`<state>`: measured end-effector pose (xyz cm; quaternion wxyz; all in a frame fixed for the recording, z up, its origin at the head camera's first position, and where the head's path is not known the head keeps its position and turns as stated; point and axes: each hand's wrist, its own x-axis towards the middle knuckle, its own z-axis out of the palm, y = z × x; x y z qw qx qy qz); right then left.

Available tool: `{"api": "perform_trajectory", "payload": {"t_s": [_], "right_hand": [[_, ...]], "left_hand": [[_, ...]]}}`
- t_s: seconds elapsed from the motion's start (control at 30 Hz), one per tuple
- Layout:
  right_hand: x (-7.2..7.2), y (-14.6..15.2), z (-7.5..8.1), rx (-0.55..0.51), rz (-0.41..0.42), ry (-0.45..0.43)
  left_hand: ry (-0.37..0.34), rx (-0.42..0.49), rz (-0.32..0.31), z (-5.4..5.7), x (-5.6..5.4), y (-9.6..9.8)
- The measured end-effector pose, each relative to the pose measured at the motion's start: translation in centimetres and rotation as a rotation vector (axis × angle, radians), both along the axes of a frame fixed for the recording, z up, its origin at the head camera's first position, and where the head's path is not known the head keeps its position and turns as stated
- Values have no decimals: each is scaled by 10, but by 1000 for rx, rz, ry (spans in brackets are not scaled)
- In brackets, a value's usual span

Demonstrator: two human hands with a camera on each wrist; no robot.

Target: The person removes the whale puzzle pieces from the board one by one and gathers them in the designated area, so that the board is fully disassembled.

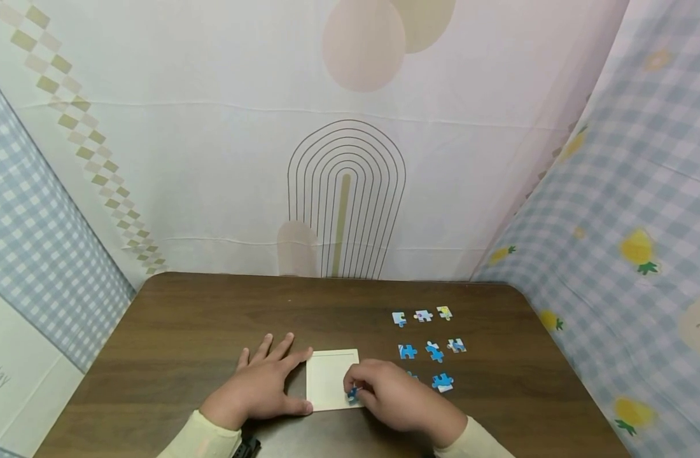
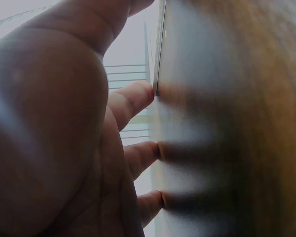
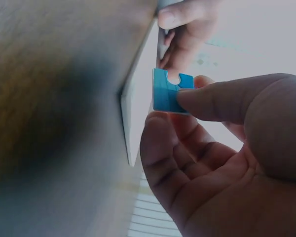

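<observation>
A square cream puzzle tray [image 1: 329, 380] lies on the table in the head view, with a raised rim. My left hand [image 1: 262, 384] rests flat at its left side, fingers spread, thumb and index fingertips at the tray's left corners. Between thumb and fingers, my right hand [image 1: 391, 393] pinches a blue jigsaw piece [image 3: 164, 94] over the tray's lower right corner. In the right wrist view, that piece has two straight edges and a round notch, and is held tilted close to the tray.
Several loose jigsaw pieces [image 1: 434, 352] lie in spaced rows on the brown wooden table [image 1: 201, 318], right of the tray. One is partly hidden behind my right hand. A patterned white cloth [image 1: 212, 172] hangs behind the table, with checked cloth [image 1: 608, 210] at the right.
</observation>
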<state>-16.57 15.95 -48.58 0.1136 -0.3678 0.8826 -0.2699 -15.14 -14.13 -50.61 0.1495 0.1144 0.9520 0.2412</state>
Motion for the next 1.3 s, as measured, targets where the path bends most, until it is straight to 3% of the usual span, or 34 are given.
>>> {"api": "perform_trajectory", "payload": {"t_s": [0.3, 0.53, 0.73, 0.97, 1.13, 1.3], "right_hand": [[1, 29, 12, -89, -58, 28], [-5, 63, 29, -160, -119, 108], [-14, 97, 46, -117, -256, 127], [-26, 136, 56, -50, -382, 155], [-34, 164, 53, 9, -429, 112], [-42, 190, 42, 73, -424, -25]], "left_hand": [[0, -10, -2, -1, -1, 0], [-3, -5, -13, -3, -1, -1], [-18, -6, -15, -3, -2, -1], [-21, -4, -12, -3, -2, -2], [-14, -6, -15, -4, -2, -3], [-25, -1, -18, -2, -2, -2]]}}
